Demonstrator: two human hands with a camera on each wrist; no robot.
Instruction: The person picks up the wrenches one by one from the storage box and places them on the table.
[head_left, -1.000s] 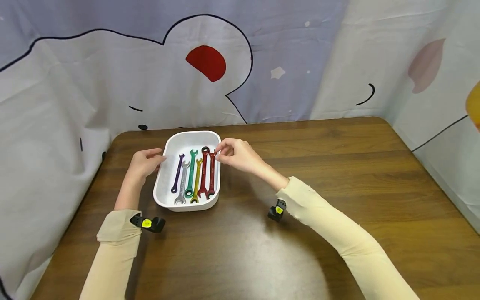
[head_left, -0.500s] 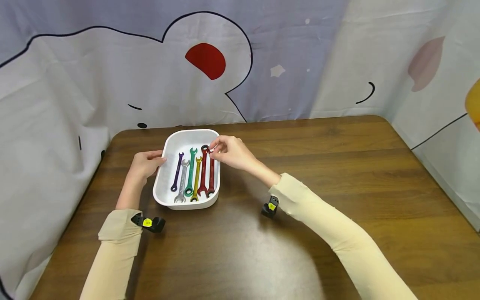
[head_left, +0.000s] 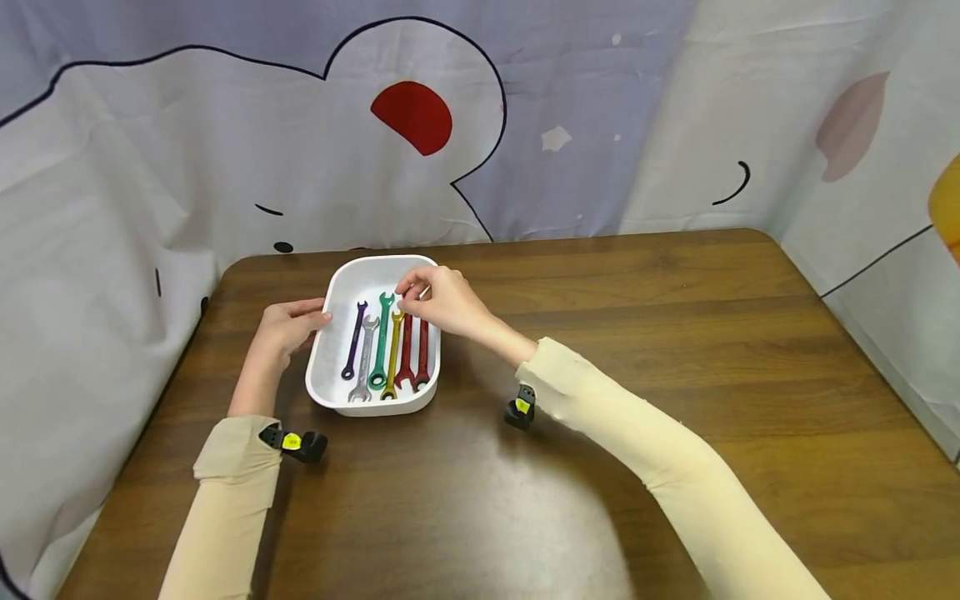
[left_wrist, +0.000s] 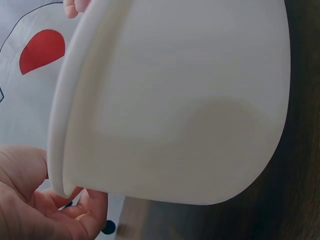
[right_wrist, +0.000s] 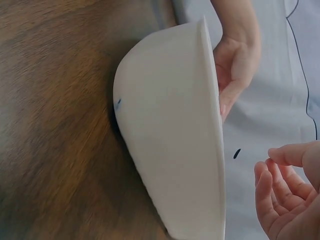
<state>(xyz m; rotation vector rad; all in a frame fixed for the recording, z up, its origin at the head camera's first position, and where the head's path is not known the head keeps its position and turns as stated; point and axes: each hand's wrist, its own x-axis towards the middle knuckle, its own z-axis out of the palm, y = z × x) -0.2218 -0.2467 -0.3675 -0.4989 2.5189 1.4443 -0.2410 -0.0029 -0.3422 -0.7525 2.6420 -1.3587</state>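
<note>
A white plastic tray [head_left: 386, 408] holds several combination wrenches lying side by side. From left to right they are a purple wrench [head_left: 355, 342], a silver wrench [head_left: 365, 362], a green wrench [head_left: 381, 343], a yellow wrench [head_left: 392, 358], a red wrench [head_left: 406, 354] and another red wrench [head_left: 423, 357]. My left hand [head_left: 288, 327] grips the tray's left rim, thumb on top and fingers below, as the left wrist view shows. Over the tray's far right part hovers my right hand [head_left: 447, 302], fingers loosely bent and holding nothing. It hides the upper ends of the red wrenches.
The tray stands on a brown wooden table [head_left: 675, 350], near its far left part. Behind the table hangs a printed curtain [head_left: 570, 108]. A black wrist camera [head_left: 302, 445] sits on the left sleeve and another camera [head_left: 521, 408] on the right one.
My right hand has moved left from the tray's right rim, past the red wrenches towards the yellow one. My left hand stays at the left rim, and the wrenches lie as before.
</note>
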